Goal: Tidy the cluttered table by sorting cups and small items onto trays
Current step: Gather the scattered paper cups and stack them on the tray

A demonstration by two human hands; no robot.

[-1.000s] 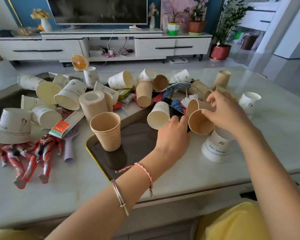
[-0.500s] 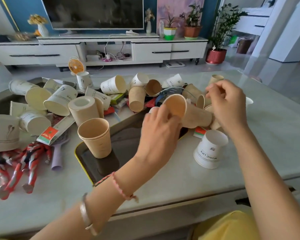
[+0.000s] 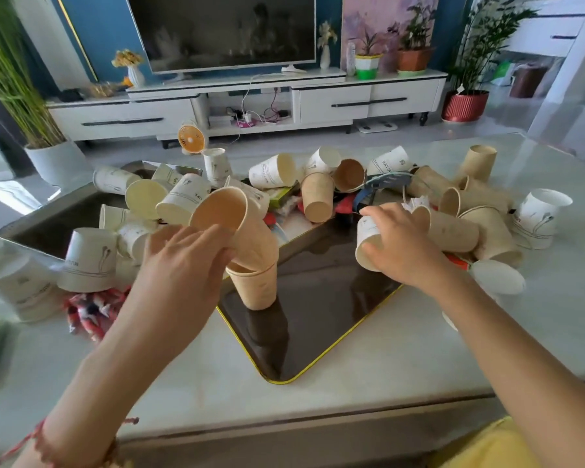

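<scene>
A dark tray with a yellow rim (image 3: 318,332) lies on the table in front of me. An upright brown paper cup (image 3: 255,287) stands on its left part. My left hand (image 3: 179,261) holds a second brown cup (image 3: 237,224), tilted, with its base going into the upright one. My right hand (image 3: 399,244) grips a white paper cup (image 3: 365,236) lying on its side at the tray's right edge. Several brown cups (image 3: 466,224) and white cups (image 3: 274,170) lie jumbled behind the tray.
A second dark tray (image 3: 48,221) sits at the left, half covered by white cups. A red toy figure (image 3: 88,309) lies by my left wrist. White cups (image 3: 537,214) stand at the right. A small orange fan (image 3: 191,140) and a TV cabinet stand beyond the table.
My left hand carried the brown cup left and lowered it onto the upright cup on the tray. My right hand dropped from the brown cups and took hold of a white cup.
</scene>
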